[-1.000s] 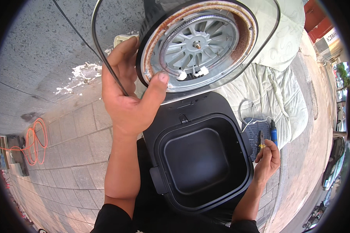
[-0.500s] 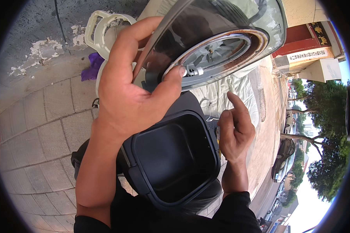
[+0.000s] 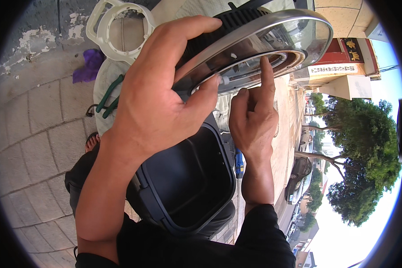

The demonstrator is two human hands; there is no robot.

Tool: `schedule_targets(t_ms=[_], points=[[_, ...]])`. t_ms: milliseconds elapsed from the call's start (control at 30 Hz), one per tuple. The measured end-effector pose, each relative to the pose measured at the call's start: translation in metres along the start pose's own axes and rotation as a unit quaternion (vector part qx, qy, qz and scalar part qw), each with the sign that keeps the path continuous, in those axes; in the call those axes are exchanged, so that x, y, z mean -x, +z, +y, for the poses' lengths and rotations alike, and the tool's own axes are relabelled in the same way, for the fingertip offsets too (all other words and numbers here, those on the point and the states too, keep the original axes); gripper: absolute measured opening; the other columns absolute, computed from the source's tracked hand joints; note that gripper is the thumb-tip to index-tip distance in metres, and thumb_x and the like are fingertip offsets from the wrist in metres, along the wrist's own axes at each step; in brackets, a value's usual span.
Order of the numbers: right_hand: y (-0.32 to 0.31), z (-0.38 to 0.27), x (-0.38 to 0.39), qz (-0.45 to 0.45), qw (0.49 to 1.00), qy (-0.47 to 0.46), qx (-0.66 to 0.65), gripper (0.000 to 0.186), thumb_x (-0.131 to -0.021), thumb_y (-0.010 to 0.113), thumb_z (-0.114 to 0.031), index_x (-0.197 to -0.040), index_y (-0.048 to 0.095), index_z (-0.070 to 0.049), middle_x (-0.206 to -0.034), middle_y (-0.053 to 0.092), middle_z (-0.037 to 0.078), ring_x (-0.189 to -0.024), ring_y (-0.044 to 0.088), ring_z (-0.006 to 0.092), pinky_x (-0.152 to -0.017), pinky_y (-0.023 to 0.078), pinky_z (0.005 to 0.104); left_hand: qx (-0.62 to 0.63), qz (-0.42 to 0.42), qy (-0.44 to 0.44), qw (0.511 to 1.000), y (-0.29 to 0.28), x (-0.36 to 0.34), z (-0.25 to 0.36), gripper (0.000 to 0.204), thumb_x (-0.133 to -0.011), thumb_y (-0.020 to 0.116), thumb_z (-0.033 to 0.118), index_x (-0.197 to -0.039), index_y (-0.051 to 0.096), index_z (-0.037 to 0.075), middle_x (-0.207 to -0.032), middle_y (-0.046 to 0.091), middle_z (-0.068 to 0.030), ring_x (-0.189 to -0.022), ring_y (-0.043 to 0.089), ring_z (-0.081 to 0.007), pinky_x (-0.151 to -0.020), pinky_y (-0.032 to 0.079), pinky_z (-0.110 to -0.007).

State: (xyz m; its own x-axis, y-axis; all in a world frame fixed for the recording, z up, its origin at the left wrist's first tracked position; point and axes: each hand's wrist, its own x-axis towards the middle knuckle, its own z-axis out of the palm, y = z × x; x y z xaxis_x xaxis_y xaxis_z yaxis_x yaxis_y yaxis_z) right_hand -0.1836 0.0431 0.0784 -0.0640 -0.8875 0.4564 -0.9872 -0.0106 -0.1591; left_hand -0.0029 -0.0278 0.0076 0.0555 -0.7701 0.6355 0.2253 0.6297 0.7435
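My left hand grips the edge of a glass-rimmed air fryer lid, thumb underneath and fingers over its black vented top. The lid is tilted, so its underside shows a round heating coil inside a rusty ring. By my left thumb tip sits a small white fitting. My right hand holds nothing; its index finger is stretched up to the ring's near edge, the other fingers curled. Whether the fingertip touches cannot be made out. Below both hands the black square air fryer pot rests at my lap.
On the cloth-covered surface at the back left lies a cream plastic ring-shaped frame. Green-handled pliers and a purple cloth are near it. A blue tool lies right of the pot. Paving, trees and parked cars stretch beyond.
The lid has tipped to a flatter angle, showing more of its black top. My right hand has moved up and left, its index finger now at the heating ring.
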Motion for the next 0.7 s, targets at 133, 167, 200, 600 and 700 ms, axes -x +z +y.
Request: schedule_targets(t_ms=[133,167,200,600,700], points=[[0.003,-0.001,0.001,0.021,0.999,0.019,-0.02,0.057,-0.103,0.059,0.0,-0.159,0.05,-0.002,-0.072,0.066,0.007,-0.065,0.062,0.0107,-0.063,0.05,0.0285,-0.001,0.002,0.003,1.0,0.001,0.0,-0.001,0.07,-0.087,0.08,-0.006,-0.151,0.055,0.0,-0.142,0.068,-0.0129,-0.123,0.069,-0.0202,-0.097,0.058,-0.033],[0.003,0.001,0.001,-0.007,0.999,0.016,-0.04,0.051,-0.103,0.059,0.0,-0.154,0.055,-0.001,-0.073,0.065,0.005,-0.066,0.061,0.0094,-0.064,0.049,0.0277,0.007,0.008,0.006,1.0,0.002,-0.001,-0.001,0.069,-0.086,0.08,-0.006,-0.151,0.055,0.0,-0.141,0.068,-0.0127,-0.123,0.069,-0.02,-0.096,0.058,-0.033],[0.003,0.005,0.002,-0.036,0.997,0.012,-0.06,0.045,-0.104,0.059,0.0,-0.149,0.06,-0.001,-0.074,0.065,0.004,-0.067,0.059,0.008,-0.064,0.049,0.0269,0.014,0.015,0.009,1.0,0.003,-0.001,-0.001,0.069,-0.086,0.08,-0.006,-0.151,0.055,0.0,-0.14,0.068,-0.0124,-0.122,0.069,-0.0197,-0.096,0.058,-0.033],[0.005,-0.006,0.019,-0.081,0.986,-0.047,-0.135,0.031,-0.098,0.066,0.003,-0.128,0.073,0.0,-0.089,0.073,0.015,-0.075,0.074,0.0262,-0.071,0.058,0.0347,0.005,0.014,0.011,1.0,0.003,-0.001,-0.002,0.069,-0.087,0.081,-0.005,-0.151,0.055,0.0,-0.137,0.069,-0.0119,-0.12,0.069,-0.0184,-0.096,0.058,-0.032],[0.005,-0.005,0.021,-0.071,0.988,-0.055,-0.127,0.031,-0.097,0.066,0.003,-0.128,0.073,0.001,-0.088,0.073,0.015,-0.075,0.074,0.0259,-0.071,0.058,0.0345,0.007,0.003,0.005,1.0,0.003,0.0,-0.003,0.068,-0.087,0.081,-0.004,-0.15,0.056,0.0,-0.135,0.07,-0.0116,-0.119,0.069,-0.0181,-0.095,0.058,-0.032]])
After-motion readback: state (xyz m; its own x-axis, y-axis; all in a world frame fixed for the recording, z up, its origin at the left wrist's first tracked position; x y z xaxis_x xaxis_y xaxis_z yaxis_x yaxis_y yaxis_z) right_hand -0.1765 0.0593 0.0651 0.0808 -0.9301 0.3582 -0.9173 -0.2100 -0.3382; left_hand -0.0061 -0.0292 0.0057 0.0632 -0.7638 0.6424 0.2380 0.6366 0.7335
